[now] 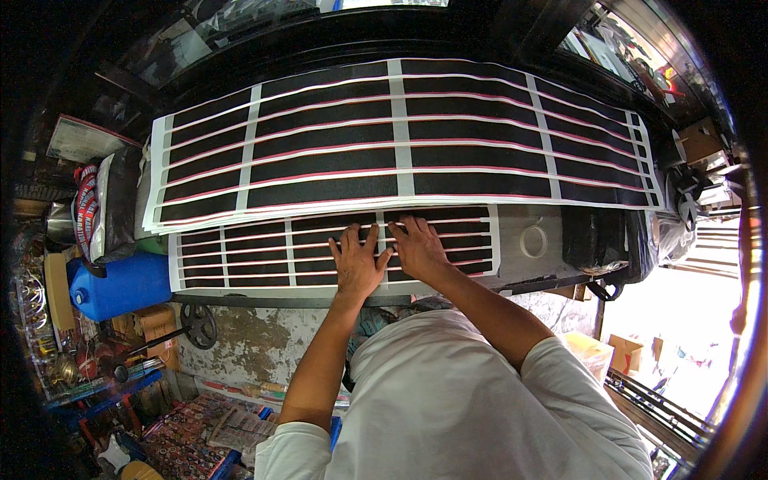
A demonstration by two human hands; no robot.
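Note:
A white sheet with black rectangles and thin red lines [256,256] lies flat along the near side of the table. My left hand [358,262] presses on its middle with the fingers spread. Just right of it, my right hand [418,248] rests on the same sheet, fingers stretched forward; the two thumbs almost meet. Neither hand grips anything. Beyond my fingertips a stack of larger sheets with the same black, white and red pattern [324,146] covers the far part of the table and overlaps the small sheet's back edge.
A pale ring, like a tape roll [534,240], lies on the table [516,268] right of the small sheet. Black plastic-wrapped goods [596,240] sit at the right end. At the left are a blue jerrycan [120,286] and a handwheel [198,326] under the table edge.

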